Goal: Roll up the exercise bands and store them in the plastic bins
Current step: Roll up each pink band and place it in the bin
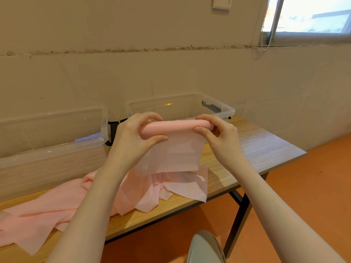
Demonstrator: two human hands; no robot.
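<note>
I hold a pink exercise band (176,128) in the air above the wooden table (262,147), its top part wound into a thick roll. My left hand (136,135) grips the roll's left end, thumb underneath and fingers over the top. My right hand (218,133) grips the right end the same way. The unrolled part of the band hangs down and lies crumpled on the table (57,211), spreading to the left. Behind stand two clear plastic bins: the left bin (57,149) with something purple (86,139) inside, and the right bin (224,109) just beyond the roll.
The table stands against a beige wall. Its front edge and a dark metal leg (239,217) are at the right, over an orange floor. My knee (205,247) shows at the bottom. Black latches (113,130) sit between the bins. A window (311,16) is at top right.
</note>
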